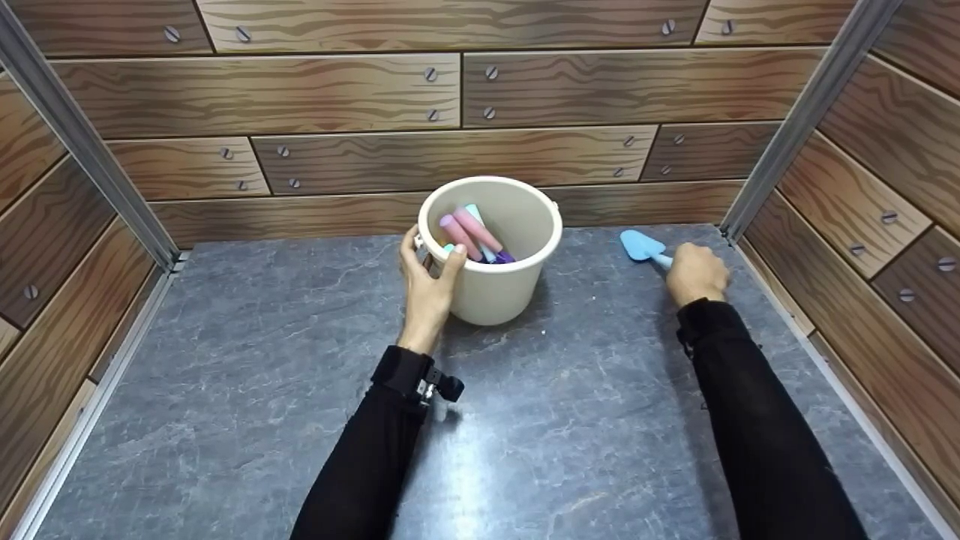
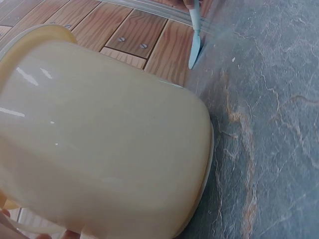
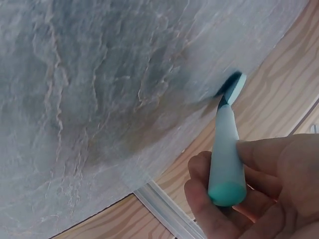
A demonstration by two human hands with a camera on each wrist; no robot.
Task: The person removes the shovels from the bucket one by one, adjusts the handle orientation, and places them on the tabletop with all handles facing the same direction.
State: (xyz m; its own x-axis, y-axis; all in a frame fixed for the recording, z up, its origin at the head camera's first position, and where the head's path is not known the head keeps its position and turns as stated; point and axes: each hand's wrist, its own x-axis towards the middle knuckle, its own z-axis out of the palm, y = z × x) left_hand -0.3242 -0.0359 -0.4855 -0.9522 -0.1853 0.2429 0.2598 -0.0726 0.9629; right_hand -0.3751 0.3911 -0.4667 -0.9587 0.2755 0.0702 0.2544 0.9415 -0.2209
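A cream bucket (image 1: 499, 289) stands upright on the grey marbled floor near the back wall. Inside it lean several colourful handles (image 1: 465, 232), pink, purple and pale blue; their lower ends are hidden by the bucket. My left hand (image 1: 429, 281) grips the bucket's left side, thumb over the rim, and only some of its fingers (image 2: 72, 234) show at the lower edge of the left wrist view. At the right, my right hand (image 1: 697, 274) holds a small light blue trowel (image 1: 641, 245) by its pale handle (image 3: 227, 152), the blade pointing away to the left.
Wood-patterned panels (image 1: 360, 90) wall the back and both sides. Grey metal strips (image 1: 806, 112) run along the corners and the floor's side edges. Between the bucket and the right hand, tiny white specks (image 1: 544, 331) lie on the floor.
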